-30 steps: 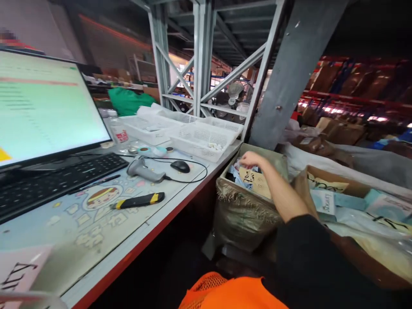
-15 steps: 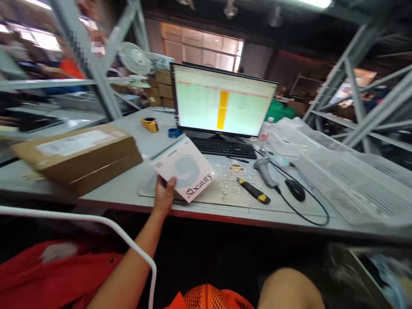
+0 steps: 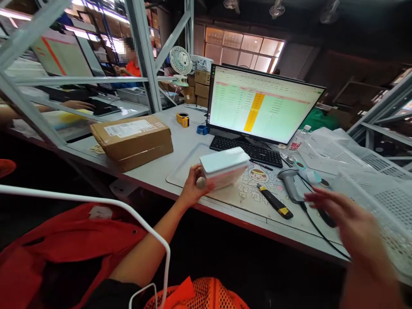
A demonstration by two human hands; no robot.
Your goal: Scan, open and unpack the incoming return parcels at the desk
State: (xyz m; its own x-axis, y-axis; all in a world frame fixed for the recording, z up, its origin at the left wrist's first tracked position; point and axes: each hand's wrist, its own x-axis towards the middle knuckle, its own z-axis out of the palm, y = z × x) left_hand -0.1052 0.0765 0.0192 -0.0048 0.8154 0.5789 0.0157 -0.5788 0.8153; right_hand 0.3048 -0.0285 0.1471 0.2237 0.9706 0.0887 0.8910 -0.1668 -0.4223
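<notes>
In the head view my left hand (image 3: 195,185) grips a small product box (image 3: 227,171) at its left end. The box is tilted over the desk mat, a pale top face toward me and a pinkish side below. My right hand (image 3: 349,219), blurred by motion, hangs in the air at the right with fingers stretched out to the left and nothing in them. Closest to its fingertips is a grey handheld barcode scanner (image 3: 291,182) on the mat. A black computer mouse (image 3: 326,218) is partly hidden behind that hand. Between the hands lies a black and yellow utility knife (image 3: 275,201).
A taped cardboard carton (image 3: 138,141) stands on the desk at left. A monitor (image 3: 264,103) and keyboard (image 3: 257,151) are behind the box. White plastic baskets (image 3: 380,193) line the right side. A white tube (image 3: 96,196) crosses at lower left. A co-worker (image 3: 132,64) is far left.
My right hand has come into view at the right. The box has turned in my left hand, from its printed face showing to its pale side on top. The view has swung left.
</notes>
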